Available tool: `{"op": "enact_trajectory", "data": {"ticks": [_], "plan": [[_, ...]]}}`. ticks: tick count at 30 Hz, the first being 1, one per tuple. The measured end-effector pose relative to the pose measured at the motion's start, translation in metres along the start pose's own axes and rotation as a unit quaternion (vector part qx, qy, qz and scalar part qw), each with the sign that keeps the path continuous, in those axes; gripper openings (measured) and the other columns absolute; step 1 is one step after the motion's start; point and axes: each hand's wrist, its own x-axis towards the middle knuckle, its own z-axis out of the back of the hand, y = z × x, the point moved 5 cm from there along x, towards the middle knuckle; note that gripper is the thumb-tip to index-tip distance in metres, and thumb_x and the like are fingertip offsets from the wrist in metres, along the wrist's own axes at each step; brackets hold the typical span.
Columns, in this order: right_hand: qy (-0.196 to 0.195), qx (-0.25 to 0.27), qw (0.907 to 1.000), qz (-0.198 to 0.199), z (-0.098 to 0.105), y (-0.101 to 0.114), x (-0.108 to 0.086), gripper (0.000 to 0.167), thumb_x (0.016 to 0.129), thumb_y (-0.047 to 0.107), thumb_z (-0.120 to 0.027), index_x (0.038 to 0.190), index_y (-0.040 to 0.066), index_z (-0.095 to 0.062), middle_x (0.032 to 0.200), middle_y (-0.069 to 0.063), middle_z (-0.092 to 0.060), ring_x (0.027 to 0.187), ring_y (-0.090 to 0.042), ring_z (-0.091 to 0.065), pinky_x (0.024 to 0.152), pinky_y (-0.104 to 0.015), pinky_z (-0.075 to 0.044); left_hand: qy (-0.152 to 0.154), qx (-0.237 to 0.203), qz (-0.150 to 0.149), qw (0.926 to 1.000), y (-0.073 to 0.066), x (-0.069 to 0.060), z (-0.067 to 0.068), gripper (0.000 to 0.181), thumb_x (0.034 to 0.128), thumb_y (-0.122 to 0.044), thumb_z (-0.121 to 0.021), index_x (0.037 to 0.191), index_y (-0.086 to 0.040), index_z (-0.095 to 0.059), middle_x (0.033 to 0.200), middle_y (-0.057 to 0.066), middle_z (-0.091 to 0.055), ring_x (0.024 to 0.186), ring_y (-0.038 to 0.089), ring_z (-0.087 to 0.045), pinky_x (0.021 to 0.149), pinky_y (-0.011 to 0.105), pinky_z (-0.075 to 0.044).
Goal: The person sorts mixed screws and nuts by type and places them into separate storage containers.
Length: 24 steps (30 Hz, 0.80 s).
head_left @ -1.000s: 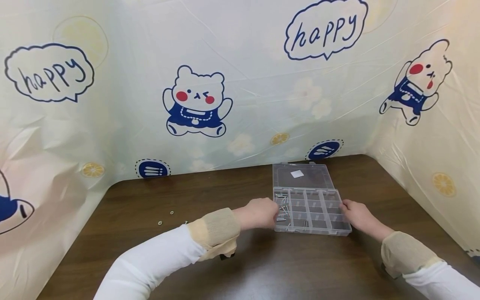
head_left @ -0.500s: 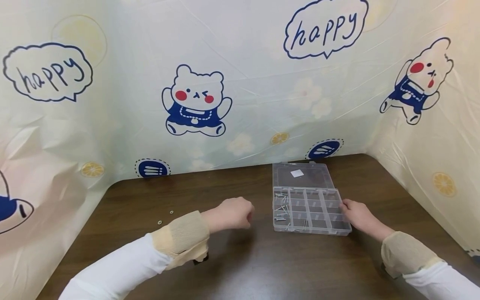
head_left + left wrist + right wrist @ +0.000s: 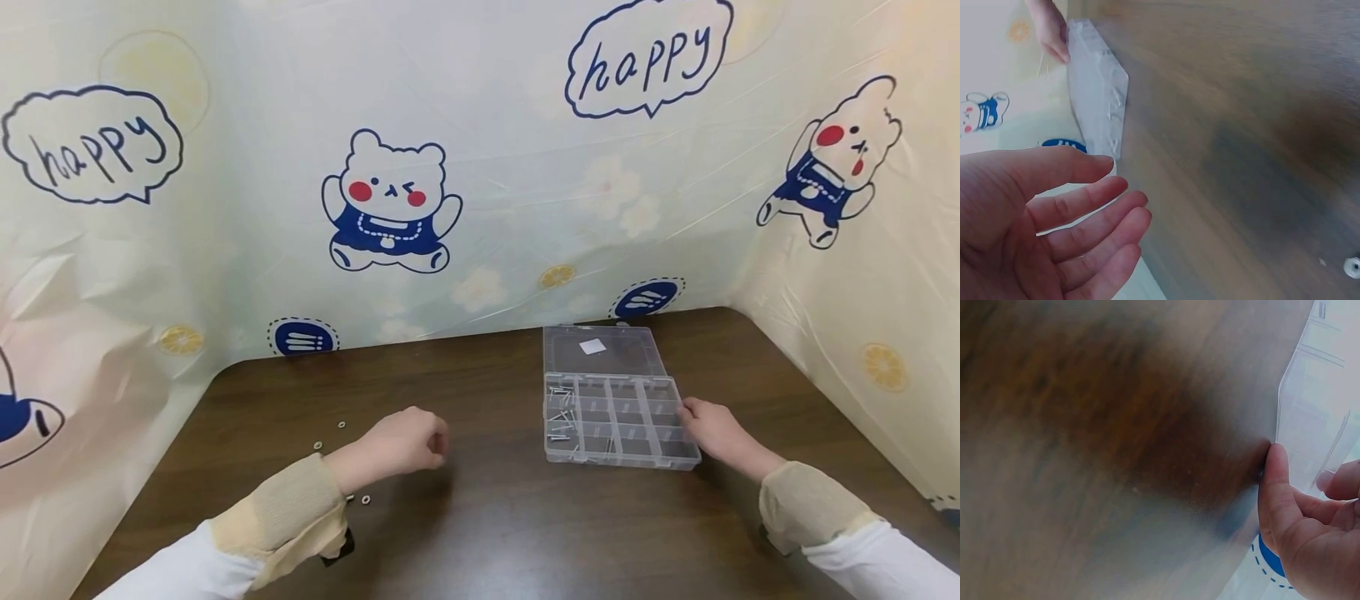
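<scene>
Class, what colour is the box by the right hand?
The box is see-through and colourless, seen best in the head view.

"happy" is printed in a left bubble (image 3: pixel 93 143) and right bubble (image 3: pixel 649 58) on the pale backdrop (image 3: pixel 495 108)

A dark wood-grain table (image 3: pixel 517 537) with rounded far corners; beyond it, a pale printed sheet (image 3: pixel 510 125) with a winking cartoon bear (image 3: pixel 390 202) (red-cheeked, in blue) between left and right "happy" speech bubbles (image 3: pixel 93 146).

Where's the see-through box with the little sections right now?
In the head view, the clear divided plastic box lies open on the right half of the table, with the person's right hand gripping its right side.
</scene>
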Motion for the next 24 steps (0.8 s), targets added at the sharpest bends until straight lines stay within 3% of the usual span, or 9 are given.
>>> {"op": "enact_trajectory", "data": {"ticks": [8,17,19,21,24], "plan": [[-0.002,-0.004,1.0000,0.002,0.000,0.000,0.001,0.033,0.091,0.008,-0.038,0.103,-0.020,-0.050,0.093,-0.031,-0.058,0.080,-0.034,-0.056,0.072,-0.049,-0.044,-0.030,-0.014,0.016,0.9993,0.019,-0.024,0.008,0.011,0.0724,-0.013,-0.070,0.069,-0.017,-0.060,0.063,-0.009,-0.054,0.057,0.006,-0.047,0.052,0.025,-0.040],[-0.001,-0.008,1.0000,-0.002,0.001,0.001,0.000,0.033,0.092,0.008,-0.038,0.104,-0.020,-0.050,0.095,-0.033,-0.057,0.082,-0.036,-0.056,0.073,-0.049,-0.044,-0.055,-0.068,-0.006,0.9961,0.036,-0.042,0.009,0.009,0.0726,-0.008,-0.067,0.072,-0.014,-0.061,0.063,-0.011,-0.054,0.058,0.002,-0.049,0.055,0.022,-0.041],[-0.002,-0.008,1.0000,-0.002,0.001,0.002,-0.001,0.033,0.092,0.009,-0.039,0.104,-0.020,-0.050,0.096,-0.033,-0.057,0.084,-0.037,-0.057,0.074,-0.050,-0.044,-0.058,-0.075,-0.007,0.9954,0.040,-0.045,0.007,0.008,0.0717,-0.007,-0.067,0.073,-0.013,-0.062,0.062,-0.011,-0.055,0.058,0.001,-0.050,0.056,0.024,-0.043],[-0.001,-0.008,1.0000,-0.003,0.001,0.002,-0.001,0.033,0.092,0.008,-0.039,0.105,-0.021,-0.050,0.097,-0.034,-0.056,0.085,-0.038,-0.057,0.075,-0.050,-0.043,-0.061,-0.076,-0.003,0.9953,0.045,-0.049,0.006,0.008,0.0710,-0.007,-0.067,0.073,-0.013,-0.063,0.062,-0.012,-0.056,0.057,-0.001,-0.050,0.071,0.033,-0.046],[-0.004,-0.008,1.0000,-0.002,0.001,0.002,-0.001,0.033,0.092,0.008,-0.039,0.105,-0.020,-0.050,0.097,-0.034,-0.057,0.085,-0.038,-0.057,0.075,-0.050,-0.043,-0.058,-0.083,0.010,0.9948,0.052,-0.055,0.004,0.008,0.0705,-0.007,-0.067,0.072,-0.014,-0.062,0.061,-0.012,-0.056,0.056,0.000,-0.049,0.070,0.036,-0.046]]}}
